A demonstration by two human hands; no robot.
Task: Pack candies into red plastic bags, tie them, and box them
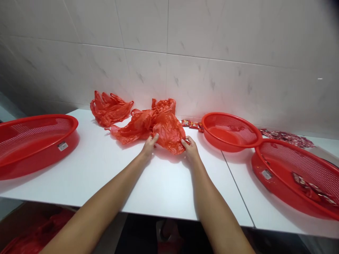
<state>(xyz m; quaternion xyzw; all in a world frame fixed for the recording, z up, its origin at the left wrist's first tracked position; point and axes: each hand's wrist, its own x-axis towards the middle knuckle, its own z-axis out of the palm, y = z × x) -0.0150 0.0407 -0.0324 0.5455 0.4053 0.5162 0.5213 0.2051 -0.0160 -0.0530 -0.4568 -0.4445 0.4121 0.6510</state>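
A crumpled red plastic bag (171, 132) is stretched between my two hands above the white table (164, 187). My left hand (149, 144) pinches its left side, and my right hand (190, 146) grips the right edge between thumb and fingers. Behind and to the left, more red plastic bags (140, 125) lie bunched up against it; I cannot tell where one bag ends and another begins. Farther left, by the wall, rests a separate heap of red bags (109, 109).
Left stands a large red basket (62, 141). A smaller red basket (233, 144) sits right of my hands, beside small red packets (189, 123). Far right, another large basket (275, 176) holds dark red wrappers (309, 187). Behind it lies a patterned cloth-like thing (288, 138). A tiled wall (190, 81) closes the back.
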